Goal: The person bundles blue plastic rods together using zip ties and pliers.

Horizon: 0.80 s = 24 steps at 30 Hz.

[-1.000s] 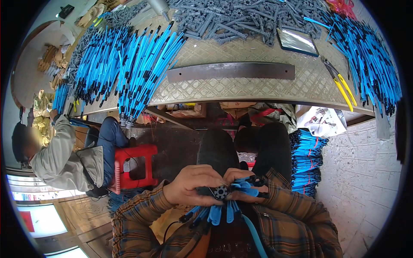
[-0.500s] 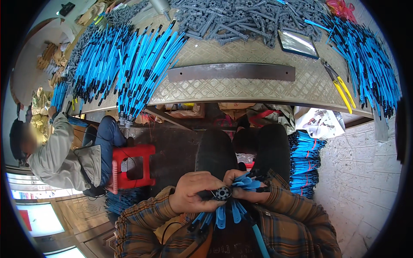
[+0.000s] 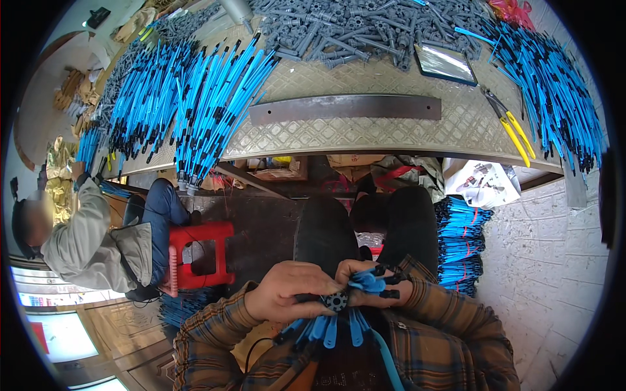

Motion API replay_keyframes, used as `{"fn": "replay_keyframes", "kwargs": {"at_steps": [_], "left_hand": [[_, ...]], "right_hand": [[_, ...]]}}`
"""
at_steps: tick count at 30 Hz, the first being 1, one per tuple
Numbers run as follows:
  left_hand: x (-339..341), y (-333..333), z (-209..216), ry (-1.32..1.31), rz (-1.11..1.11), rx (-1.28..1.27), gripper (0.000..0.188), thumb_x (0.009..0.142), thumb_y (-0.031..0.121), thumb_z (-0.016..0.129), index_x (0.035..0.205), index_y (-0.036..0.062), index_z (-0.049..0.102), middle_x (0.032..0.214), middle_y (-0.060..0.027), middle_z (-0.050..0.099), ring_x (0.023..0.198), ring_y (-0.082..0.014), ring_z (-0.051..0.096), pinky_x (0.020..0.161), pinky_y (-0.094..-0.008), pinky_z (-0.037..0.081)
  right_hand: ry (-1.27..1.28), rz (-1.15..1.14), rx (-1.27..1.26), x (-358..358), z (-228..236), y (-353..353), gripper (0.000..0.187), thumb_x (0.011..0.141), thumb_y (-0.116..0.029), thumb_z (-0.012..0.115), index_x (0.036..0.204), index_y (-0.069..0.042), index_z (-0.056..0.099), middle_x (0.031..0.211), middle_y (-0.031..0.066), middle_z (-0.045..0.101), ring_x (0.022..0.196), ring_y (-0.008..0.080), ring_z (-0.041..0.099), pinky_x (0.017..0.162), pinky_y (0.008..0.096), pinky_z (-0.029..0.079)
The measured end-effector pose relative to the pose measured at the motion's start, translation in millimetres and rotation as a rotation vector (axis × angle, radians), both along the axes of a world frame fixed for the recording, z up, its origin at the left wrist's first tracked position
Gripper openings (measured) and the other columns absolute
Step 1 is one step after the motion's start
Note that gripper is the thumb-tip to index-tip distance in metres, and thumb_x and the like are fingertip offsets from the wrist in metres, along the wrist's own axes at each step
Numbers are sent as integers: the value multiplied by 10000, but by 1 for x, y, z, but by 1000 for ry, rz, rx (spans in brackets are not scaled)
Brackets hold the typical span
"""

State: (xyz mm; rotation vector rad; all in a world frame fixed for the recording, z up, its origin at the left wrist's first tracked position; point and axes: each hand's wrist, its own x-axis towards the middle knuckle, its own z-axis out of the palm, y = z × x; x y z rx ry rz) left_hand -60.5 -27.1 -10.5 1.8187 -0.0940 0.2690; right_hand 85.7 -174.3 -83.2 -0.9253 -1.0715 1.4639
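Note:
My left hand (image 3: pixel 287 292) grips a round dark hub (image 3: pixel 336 302) with a ring of holes in its end, its fingers closed around it. Close against it, my right hand (image 3: pixel 390 296) is closed on a small bunch of blue strips (image 3: pixel 369 281) with black ends. Its fingertips are partly hidden behind the strips, near the hub. More blue strips with rounded ends (image 3: pixel 330 332) fan out below the hub toward my lap. How they join the hub cannot be made out.
Ahead stands a workbench (image 3: pixel 326 140) with grey tube-like parts (image 3: pixel 339 29), bundles of blue strips (image 3: pixel 222 104), a metal bar (image 3: pixel 345 108) and yellow-handled pliers (image 3: pixel 515 133). At left, a co-worker (image 3: pixel 85 228) sits beside a red stool (image 3: pixel 225 254). Tied blue bundles (image 3: pixel 460 244) are stacked right of my legs.
The hub has dipped slightly, and my left hand has shifted a little left. The bunch in my right hand has tilted, showing more black ends. The whole view has shifted slightly.

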Motion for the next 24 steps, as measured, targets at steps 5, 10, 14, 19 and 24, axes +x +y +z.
{"fn": "replay_keyframes", "kwargs": {"at_steps": [5, 10, 14, 19, 24], "left_hand": [[3, 9, -10, 133, -205, -269, 371, 635, 155, 783, 935, 15, 617, 798, -100, 629, 616, -187, 580, 555, -293, 455], [16, 17, -5, 307, -371, -314, 505, 597, 200, 809, 1009, 16, 582, 790, -79, 626, 657, -157, 581, 595, -279, 465], [22, 15, 3, 341, -316, -330, 596, 577, 208, 820, 1066, 25, 532, 769, -62, 612, 681, -125, 576, 634, -256, 468], [38, 19, 11, 102, -213, 61, 620, 567, 205, 837, 1052, 28, 493, 716, -56, 586, 659, -136, 577, 643, -234, 470], [7, 40, 7, -71, 349, -177, 565, 634, 128, 783, 1088, 7, 469, 826, -63, 580, 742, -165, 575, 688, -265, 474]], "right_hand": [[12, 170, 11, 9, 6, 3, 363, 754, -262, 704, 939, -26, 502, 813, 41, 530, 774, 113, 509, 698, 265, 427], [34, 209, 49, 4, 8, 4, 403, 750, -230, 705, 1035, -12, 522, 929, 72, 553, 904, 149, 531, 795, 285, 422], [120, 306, 24, 7, 7, 2, 437, 752, -215, 702, 1096, -15, 523, 1016, 86, 549, 990, 168, 526, 845, 297, 415], [54, 307, 64, 6, 7, 7, 382, 765, -193, 688, 1062, -15, 528, 1033, 78, 533, 983, 168, 517, 853, 292, 408], [50, -130, 42, 15, 4, 9, 304, 784, -147, 659, 1030, -23, 528, 972, 51, 536, 949, 129, 502, 839, 270, 404]]}}
